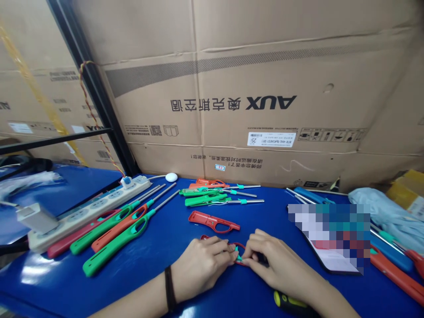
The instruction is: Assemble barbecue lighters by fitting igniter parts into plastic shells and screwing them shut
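- Cardboard boxes [265, 88] wall off the back of the bench, their print upside down.
- The blue table [165, 247] runs the full width in front of them, and everything else lies on it.
- A pale cloth [391, 212] is bunched at the far right, just beyond a blurred patch.
- A white power strip [89, 210] lies at an angle on the left, with one plug in its far end.
- Beside the strip lies a row of long lighters [112, 229], green, orange and dark red, with their metal tubes pointing toward the boxes.
- More lighters, blue and orange, lie along the right edge [394, 274].
- A small pile of green lighters [205, 196] sits mid-table near the boxes, with an orange one behind it.
- A spare shell [213, 221], red and open, lies just beyond the hands.
- The left hand [202, 265] rests on the table, its fingers pinched tight on the held shell [240, 245].
- The right hand [274, 263] meets it from the other side, fingertips closed on the same red piece, which sits low on the table at centre front.
- A screwdriver [289, 302] with a yellow and black handle shows under the right wrist.
- A dark wristband [169, 287] circles the left wrist.
- A tiny teal part [237, 254] shows between the fingertips; I cannot tell which hand grips it.
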`<state>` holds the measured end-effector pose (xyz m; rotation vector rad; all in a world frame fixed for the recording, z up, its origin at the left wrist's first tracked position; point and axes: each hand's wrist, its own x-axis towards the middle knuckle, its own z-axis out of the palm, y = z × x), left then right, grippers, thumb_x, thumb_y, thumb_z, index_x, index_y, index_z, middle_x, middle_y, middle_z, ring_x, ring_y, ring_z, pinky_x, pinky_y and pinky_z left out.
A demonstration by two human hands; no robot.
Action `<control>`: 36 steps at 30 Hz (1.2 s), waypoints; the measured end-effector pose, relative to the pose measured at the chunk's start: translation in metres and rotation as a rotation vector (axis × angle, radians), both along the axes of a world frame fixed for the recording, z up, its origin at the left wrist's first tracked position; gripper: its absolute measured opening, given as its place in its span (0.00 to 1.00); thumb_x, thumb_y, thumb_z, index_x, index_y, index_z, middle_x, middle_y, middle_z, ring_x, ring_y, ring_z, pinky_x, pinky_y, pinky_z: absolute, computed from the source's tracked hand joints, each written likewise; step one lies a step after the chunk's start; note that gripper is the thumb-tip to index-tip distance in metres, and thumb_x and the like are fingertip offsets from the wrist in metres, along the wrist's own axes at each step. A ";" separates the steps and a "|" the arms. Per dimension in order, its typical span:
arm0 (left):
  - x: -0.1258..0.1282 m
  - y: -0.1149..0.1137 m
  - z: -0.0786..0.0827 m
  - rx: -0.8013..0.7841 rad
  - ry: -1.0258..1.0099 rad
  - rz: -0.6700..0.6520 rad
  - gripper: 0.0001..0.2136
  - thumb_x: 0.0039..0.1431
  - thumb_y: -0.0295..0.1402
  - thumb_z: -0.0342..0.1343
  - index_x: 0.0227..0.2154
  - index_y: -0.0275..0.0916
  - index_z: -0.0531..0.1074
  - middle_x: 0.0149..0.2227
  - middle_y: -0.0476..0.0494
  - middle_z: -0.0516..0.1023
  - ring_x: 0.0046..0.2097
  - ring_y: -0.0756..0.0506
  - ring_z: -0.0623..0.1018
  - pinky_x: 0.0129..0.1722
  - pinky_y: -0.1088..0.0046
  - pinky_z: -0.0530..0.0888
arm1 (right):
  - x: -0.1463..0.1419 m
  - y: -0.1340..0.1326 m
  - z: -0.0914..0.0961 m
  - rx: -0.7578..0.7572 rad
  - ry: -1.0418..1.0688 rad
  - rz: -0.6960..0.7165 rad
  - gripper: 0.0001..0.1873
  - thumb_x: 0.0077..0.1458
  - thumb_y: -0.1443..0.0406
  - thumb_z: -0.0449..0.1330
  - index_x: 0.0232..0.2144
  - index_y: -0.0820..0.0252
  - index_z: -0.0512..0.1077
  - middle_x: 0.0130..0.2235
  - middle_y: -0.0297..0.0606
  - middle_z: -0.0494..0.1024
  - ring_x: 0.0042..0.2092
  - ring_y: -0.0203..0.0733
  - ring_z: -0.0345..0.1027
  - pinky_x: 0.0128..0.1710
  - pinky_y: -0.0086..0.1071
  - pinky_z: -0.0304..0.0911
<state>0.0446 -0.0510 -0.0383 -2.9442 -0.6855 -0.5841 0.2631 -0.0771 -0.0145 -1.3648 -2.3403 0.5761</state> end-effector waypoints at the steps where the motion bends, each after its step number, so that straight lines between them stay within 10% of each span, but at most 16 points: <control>1: 0.000 -0.001 0.000 0.004 0.007 0.000 0.11 0.67 0.30 0.43 0.45 0.40 0.70 0.41 0.44 0.78 0.44 0.48 0.78 0.40 0.74 0.77 | 0.001 0.001 0.001 0.000 -0.001 -0.002 0.06 0.57 0.65 0.57 0.27 0.55 0.70 0.26 0.27 0.72 0.31 0.35 0.67 0.52 0.38 0.54; 6: -0.003 -0.003 0.007 -0.027 0.072 -0.059 0.16 0.66 0.28 0.43 0.55 0.37 0.63 0.53 0.41 0.72 0.53 0.44 0.73 0.50 0.68 0.73 | 0.011 0.007 0.006 0.089 0.010 -0.097 0.11 0.60 0.61 0.53 0.29 0.55 0.72 0.28 0.32 0.73 0.33 0.39 0.67 0.34 0.30 0.60; 14: -0.039 0.044 0.043 -0.174 0.000 0.090 0.17 0.58 0.24 0.50 0.51 0.41 0.68 0.49 0.42 0.75 0.51 0.44 0.74 0.54 0.60 0.68 | 0.018 0.011 0.008 0.216 0.047 -0.151 0.12 0.62 0.63 0.49 0.33 0.54 0.72 0.33 0.34 0.76 0.34 0.39 0.69 0.35 0.31 0.61; 19: -0.047 0.053 0.033 -0.085 0.131 0.079 0.16 0.60 0.26 0.52 0.51 0.41 0.67 0.48 0.43 0.76 0.49 0.44 0.75 0.60 0.52 0.57 | 0.017 0.009 0.007 0.241 0.054 -0.135 0.11 0.61 0.63 0.50 0.32 0.54 0.72 0.33 0.33 0.76 0.33 0.38 0.70 0.33 0.29 0.61; 28: -0.038 0.066 0.013 0.198 0.097 0.045 0.10 0.64 0.26 0.45 0.40 0.35 0.72 0.36 0.42 0.81 0.37 0.46 0.80 0.57 0.58 0.65 | 0.014 0.008 0.008 0.314 0.035 -0.129 0.10 0.61 0.64 0.51 0.31 0.55 0.71 0.31 0.33 0.75 0.34 0.39 0.69 0.35 0.31 0.63; 36: -0.024 0.040 0.064 -0.330 -0.185 0.104 0.11 0.63 0.30 0.48 0.45 0.39 0.71 0.42 0.44 0.78 0.42 0.46 0.77 0.46 0.67 0.72 | 0.008 0.010 0.000 0.471 0.142 -0.143 0.24 0.57 0.63 0.56 0.56 0.49 0.59 0.56 0.40 0.65 0.56 0.45 0.61 0.50 0.40 0.65</control>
